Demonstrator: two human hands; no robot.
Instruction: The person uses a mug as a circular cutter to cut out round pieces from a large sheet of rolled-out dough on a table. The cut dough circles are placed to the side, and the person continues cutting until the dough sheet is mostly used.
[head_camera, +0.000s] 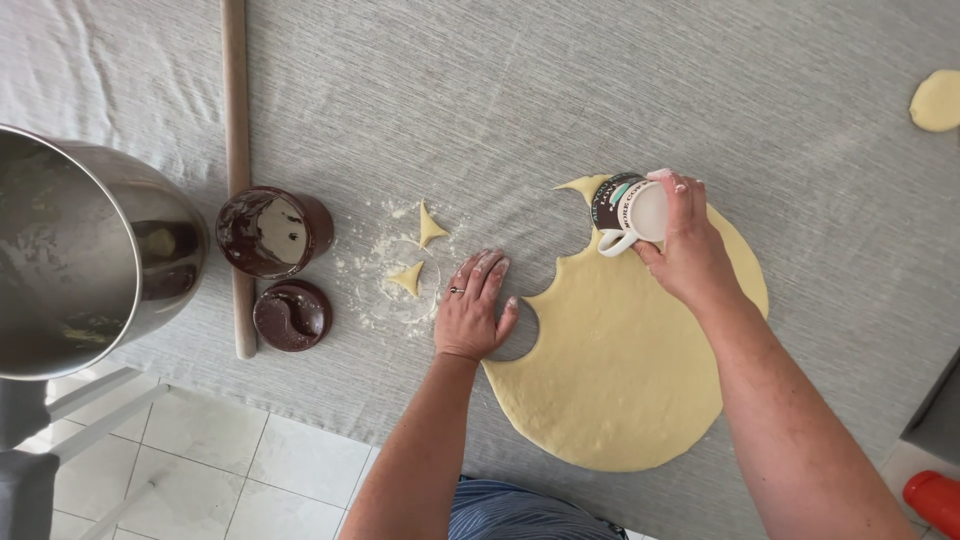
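Right hand (690, 250): clamped on a white mug (630, 212), tipped at the far edge of the dough.
Left hand (474, 308): flat, fingers spread on the grey cloth (520, 90), touching the dough's left edge.
Rolled dough sheet (625, 370): centre-right, round bites cut from it.

White mug (632, 212) tipped sideways above pale rolled dough sheet (620, 370), round bites cut.

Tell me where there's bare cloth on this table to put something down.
Bare grey cloth stretches between the rolling pin and the small dough piece, above the mug. Crowded: jar, lid, scraps, left hand, dough sheet.
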